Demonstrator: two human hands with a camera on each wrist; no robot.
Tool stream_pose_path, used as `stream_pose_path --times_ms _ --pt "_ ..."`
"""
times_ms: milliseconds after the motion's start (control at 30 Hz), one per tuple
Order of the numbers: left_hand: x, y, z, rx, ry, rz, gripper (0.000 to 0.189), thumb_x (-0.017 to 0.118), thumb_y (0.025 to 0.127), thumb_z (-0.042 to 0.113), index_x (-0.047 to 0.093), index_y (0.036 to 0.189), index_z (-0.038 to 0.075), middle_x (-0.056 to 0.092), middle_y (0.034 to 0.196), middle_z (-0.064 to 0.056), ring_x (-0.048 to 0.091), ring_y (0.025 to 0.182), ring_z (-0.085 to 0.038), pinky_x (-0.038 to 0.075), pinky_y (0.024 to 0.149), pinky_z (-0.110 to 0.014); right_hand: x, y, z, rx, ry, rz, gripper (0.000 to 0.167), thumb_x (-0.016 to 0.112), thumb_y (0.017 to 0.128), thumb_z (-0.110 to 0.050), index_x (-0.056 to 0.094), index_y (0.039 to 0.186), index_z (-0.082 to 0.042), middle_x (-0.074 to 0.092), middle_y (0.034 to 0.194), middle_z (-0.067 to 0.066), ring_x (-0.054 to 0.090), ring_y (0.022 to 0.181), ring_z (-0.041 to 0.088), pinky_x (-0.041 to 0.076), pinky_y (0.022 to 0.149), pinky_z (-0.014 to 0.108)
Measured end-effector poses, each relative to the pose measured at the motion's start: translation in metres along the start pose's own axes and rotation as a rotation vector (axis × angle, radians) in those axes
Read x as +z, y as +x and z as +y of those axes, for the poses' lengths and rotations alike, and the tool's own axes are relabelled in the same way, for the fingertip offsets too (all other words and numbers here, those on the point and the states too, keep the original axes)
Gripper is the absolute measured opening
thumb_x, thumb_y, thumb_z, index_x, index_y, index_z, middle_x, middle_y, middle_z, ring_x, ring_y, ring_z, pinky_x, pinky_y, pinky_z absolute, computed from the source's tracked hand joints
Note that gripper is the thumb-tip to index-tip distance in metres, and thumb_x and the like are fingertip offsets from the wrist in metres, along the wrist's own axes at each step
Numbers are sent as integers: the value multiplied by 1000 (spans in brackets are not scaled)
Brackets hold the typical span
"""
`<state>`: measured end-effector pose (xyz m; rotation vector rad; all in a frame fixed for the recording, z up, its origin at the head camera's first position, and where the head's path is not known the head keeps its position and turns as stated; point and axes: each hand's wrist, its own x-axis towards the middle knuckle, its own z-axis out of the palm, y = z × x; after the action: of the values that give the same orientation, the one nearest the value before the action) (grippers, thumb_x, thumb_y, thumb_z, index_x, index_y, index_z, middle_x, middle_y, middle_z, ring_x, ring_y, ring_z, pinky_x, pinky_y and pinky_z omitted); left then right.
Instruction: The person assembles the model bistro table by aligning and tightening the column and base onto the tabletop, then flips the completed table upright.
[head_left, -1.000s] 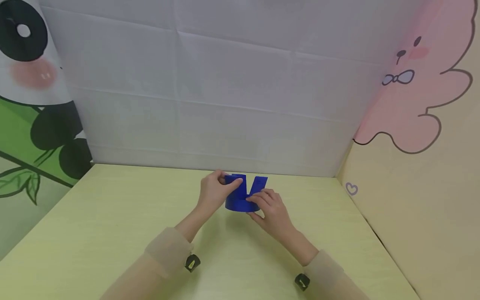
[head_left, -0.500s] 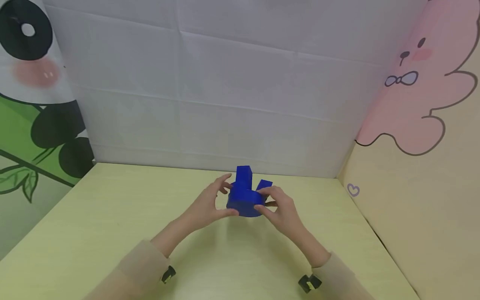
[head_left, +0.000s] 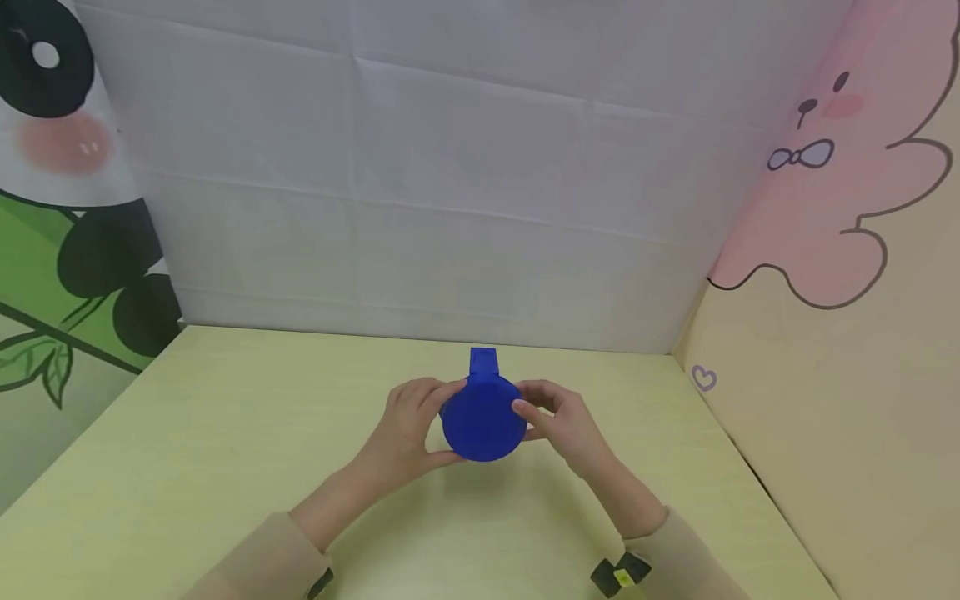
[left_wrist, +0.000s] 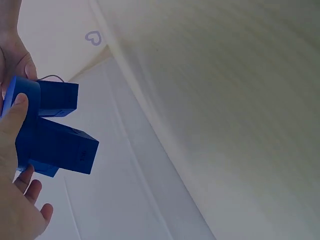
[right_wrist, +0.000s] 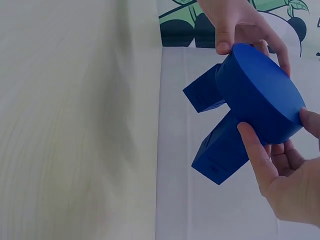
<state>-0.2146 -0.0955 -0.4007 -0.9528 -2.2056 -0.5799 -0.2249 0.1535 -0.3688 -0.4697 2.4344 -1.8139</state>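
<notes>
Both hands hold up a blue round piece (head_left: 483, 421) above the table. Its flat disc face is turned toward the head camera, and square-ended block legs (right_wrist: 220, 155) stick out from its other side. My left hand (head_left: 405, 427) grips the left rim, thumb low and fingers higher up. At the right rim my right hand (head_left: 564, 425) pinches the piece between thumb and fingers. Small marks show on the leg ends in both wrist views. From the head only one leg shows, at the top; the disc hides the others.
A pale yellow table (head_left: 225, 467) lies under the hands. Behind it hangs a creased white sheet (head_left: 450, 167). Printed walls stand at both sides, with a panda picture (head_left: 67, 150) at left and a pink bear (head_left: 832, 183) at right.
The blue piece has been tipped over, from its legs pointing up to its disc facing the head camera. Both hands have shifted their grip around the rim.
</notes>
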Motion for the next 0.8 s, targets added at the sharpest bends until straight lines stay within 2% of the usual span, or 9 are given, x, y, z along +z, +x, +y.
stream_pose_path --times_ms 133,300,467,633,800 --pt "-3 -1 3 -64 -26 -10 99 92 52 37 43 135 13 52 110 -7 47 109 -26 38 91 -50 4 0 2 52 59 -26 48 67 87 -33 56 123 -3 62 115 16 62 104 27 56 72 38" --pt "-5 -2 3 -154 -89 -39 98 92 54 38 44 135 14 54 109 -5 45 110 -23 38 90 -50 4 0 2 27 46 -86 52 67 88 -26 50 134 -9 58 121 15 56 110 27 55 78 39" --pt "-4 -1 -3 -285 -185 -72 99 92 55 34 42 138 17 55 107 -1 42 111 -20 37 88 -49 3 4 5 -77 -48 -147 66 73 83 -17 41 141 -18 55 127 10 51 112 28 51 86 39" --pt "-3 4 -11 -434 -289 -151 96 90 58 35 40 139 21 55 109 -1 43 110 -23 39 89 -52 4 13 16 -182 -186 -156 78 81 75 -20 39 141 -25 53 126 5 47 111 23 47 88 44" --pt "2 9 -25 -520 -365 -237 93 90 59 35 42 137 21 57 109 -5 46 111 -32 42 88 -54 8 23 29 -192 -269 -121 82 83 72 -27 38 142 -29 54 124 3 45 113 24 45 89 49"
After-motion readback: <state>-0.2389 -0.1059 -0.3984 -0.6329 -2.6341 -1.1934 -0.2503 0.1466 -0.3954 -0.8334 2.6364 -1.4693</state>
